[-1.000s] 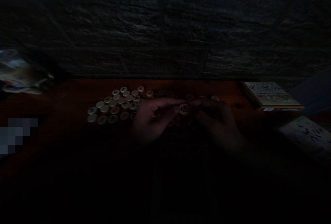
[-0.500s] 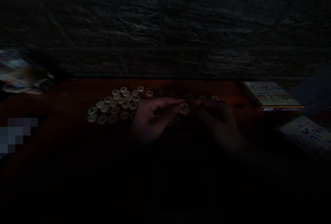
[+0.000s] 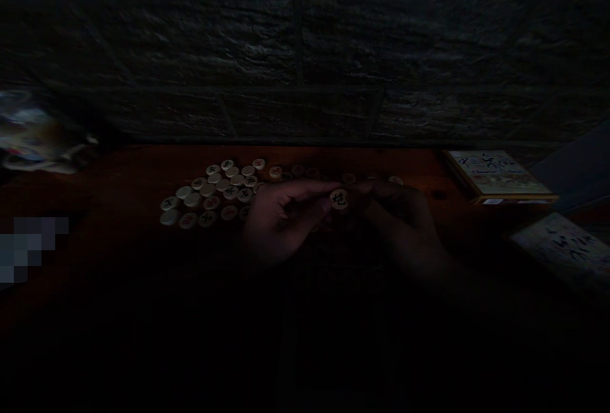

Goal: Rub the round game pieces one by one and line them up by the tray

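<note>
a xiangqi piece (image 3: pixel 339 199) stands pinched at its edges between the curled fingers of the left hand (image 3: pixel 281 219) and the right hand (image 3: pixel 398 213), both nearly closed; loose pieces (image 3: pixel 210 192) lie left of the left fingers on the wooden tabletop (image 3: pixel 119 178).

Dim, underexposed frame: lower half near-black. Left hand (image 3: pixel 282 222) and right hand (image 3: pixel 403 222) in deep shadow; xiangqi piece (image 3: pixel 339 199) faintly lit; stone wall (image 3: pixel 305 51) soft, grainy; pixelated patch (image 3: pixel 33 249) at left edge.

- Black character 炮 on a round game piece (image 3: pixel 338 198)
- Dark brush characters on a box lid (image 3: pixel 493 171), too dim to read
- Similar markings on a card (image 3: pixel 565 249), unreadable
</note>
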Motion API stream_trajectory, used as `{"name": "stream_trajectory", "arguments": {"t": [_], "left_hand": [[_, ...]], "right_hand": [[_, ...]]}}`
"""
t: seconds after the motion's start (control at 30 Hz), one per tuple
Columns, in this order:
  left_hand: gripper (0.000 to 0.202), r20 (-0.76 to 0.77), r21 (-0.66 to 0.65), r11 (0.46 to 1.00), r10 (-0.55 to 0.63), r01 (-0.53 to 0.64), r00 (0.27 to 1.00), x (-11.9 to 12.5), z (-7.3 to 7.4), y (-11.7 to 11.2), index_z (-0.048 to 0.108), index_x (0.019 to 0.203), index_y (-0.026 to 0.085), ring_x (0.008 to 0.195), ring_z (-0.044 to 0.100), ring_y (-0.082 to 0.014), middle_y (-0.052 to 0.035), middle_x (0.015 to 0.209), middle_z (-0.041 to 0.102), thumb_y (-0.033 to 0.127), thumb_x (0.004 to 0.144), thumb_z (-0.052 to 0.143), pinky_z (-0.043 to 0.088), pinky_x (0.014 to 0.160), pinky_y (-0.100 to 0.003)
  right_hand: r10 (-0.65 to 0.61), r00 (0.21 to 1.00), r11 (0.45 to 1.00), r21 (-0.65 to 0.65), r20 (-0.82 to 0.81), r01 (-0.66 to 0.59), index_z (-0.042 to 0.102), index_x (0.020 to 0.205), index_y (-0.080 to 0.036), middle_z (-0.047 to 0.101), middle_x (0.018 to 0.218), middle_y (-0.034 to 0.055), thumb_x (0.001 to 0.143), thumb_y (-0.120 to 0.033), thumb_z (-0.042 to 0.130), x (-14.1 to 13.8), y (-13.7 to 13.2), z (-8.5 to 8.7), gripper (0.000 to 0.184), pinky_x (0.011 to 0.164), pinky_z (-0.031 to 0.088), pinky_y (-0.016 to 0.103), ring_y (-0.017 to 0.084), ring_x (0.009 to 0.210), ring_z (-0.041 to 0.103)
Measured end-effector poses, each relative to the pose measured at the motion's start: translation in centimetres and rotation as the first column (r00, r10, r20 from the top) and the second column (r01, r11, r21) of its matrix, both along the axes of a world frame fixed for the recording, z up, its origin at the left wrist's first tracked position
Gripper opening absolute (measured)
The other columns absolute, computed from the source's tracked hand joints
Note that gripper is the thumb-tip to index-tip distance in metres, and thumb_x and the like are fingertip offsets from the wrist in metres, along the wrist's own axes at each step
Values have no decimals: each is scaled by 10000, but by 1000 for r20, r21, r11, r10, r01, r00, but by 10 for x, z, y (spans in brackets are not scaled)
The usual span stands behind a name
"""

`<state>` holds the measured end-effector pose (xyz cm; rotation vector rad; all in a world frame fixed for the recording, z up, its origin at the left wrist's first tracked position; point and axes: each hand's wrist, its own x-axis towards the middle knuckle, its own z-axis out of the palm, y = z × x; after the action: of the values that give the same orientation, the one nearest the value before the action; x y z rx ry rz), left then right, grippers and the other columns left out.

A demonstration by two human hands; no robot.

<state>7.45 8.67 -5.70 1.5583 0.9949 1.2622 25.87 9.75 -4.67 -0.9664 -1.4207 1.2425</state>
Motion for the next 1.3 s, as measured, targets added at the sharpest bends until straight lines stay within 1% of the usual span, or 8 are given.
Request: {"name": "stream_trajectory", "arguments": {"t": [0.13, 0.3, 0.43, 0.67, 0.77, 0.97, 1.17, 1.3], "left_hand": [[246, 11, -17, 1000, 2, -2, 1000, 1, -1, -1, 782, 1171, 198, 905, 806, -217, -71, 1037, 831, 227, 931, 735, 668, 792, -306], [260, 24, -14, 1000, 3, -3, 1000, 2, 0, -3, 777, 1175, 187, 931, 802, -212, -73, 1072, 827, 211, 917, 749, 666, 814, -303], [277, 0, -10, 1000, 9, -9, 1000, 2, 1, -3, 772, 1187, 185, 941, 803, -213, -78, 1081, 825, 196, 911, 756, 666, 828, -307], [274, 33, -4, 1000, -8, 8, 999, 1, 0, -1, 767, 1186, 184, 960, 802, -212, -77, 1109, 820, 192, 912, 757, 674, 813, -293], [264, 32, 15, 1000, -16, 16, 999, 1, 0, 0, 764, 1176, 184, 954, 802, -208, -76, 1111, 819, 184, 912, 755, 675, 775, -275], [254, 22, 36, 999, -4, 3, 1000, 2, -1, 1, 760, 1166, 177, 1021, 790, -224, -84, 1137, 812, 196, 912, 754, 664, 871, -313], [245, 60, 41, 998, -42, 39, 997, 1, -1, 1, 752, 1165, 183, 1020, 788, -202, -72, 1139, 812, 187, 920, 750, 664, 836, -276], [237, 33, 53, 998, -25, 23, 999, 1, -1, 2, 750, 1158, 189, 962, 796, -195, -70, 1099, 819, 181, 921, 742, 667, 783, -271]], "right_hand": [[4, 1000, 1000, -7, 9, -4, 787, 806, -209, 744, 752, 10, 833, -399, 814, 0, 0, 0, 194, 590, 532, 233, 124, 642, 657], [14, 1000, 1000, -19, -19, -14, 800, 844, -208, 749, 770, 9, 849, -366, 806, 2, -1, -3, 158, 607, 534, 220, 117, 665, 672], [13, 1000, 1000, -16, -25, -13, 808, 867, -205, 748, 761, 13, 848, -375, 808, 2, 0, -3, 170, 585, 528, 217, 116, 650, 670], [-8, 1000, 1000, -10, -9, 8, 806, 881, -221, 763, 788, 19, 818, -401, 833, 2, 0, -1, 192, 564, 534, 236, 125, 626, 660], [2, 1000, 1000, 15, -20, -2, 806, 890, -242, 770, 810, 15, 818, -396, 838, 2, 0, -2, 173, 588, 548, 238, 131, 655, 678], [30, 999, 998, 58, 12, -31, 788, 860, -234, 784, 843, 20, 793, -400, 856, 1, 0, 2, 191, 614, 567, 257, 132, 646, 676], [45, 999, 995, 95, -11, -43, 780, 877, -233, 794, 842, 11, 790, -320, 866, 1, 0, -1, 151, 721, 612, 275, 147, 720, 733], [27, 999, 993, 115, 29, -30, 771, 894, -231, 806, 890, 27, 788, -329, 870, 2, 1, -2, 175, 770, 636, 317, 183, 812, 767]]}}
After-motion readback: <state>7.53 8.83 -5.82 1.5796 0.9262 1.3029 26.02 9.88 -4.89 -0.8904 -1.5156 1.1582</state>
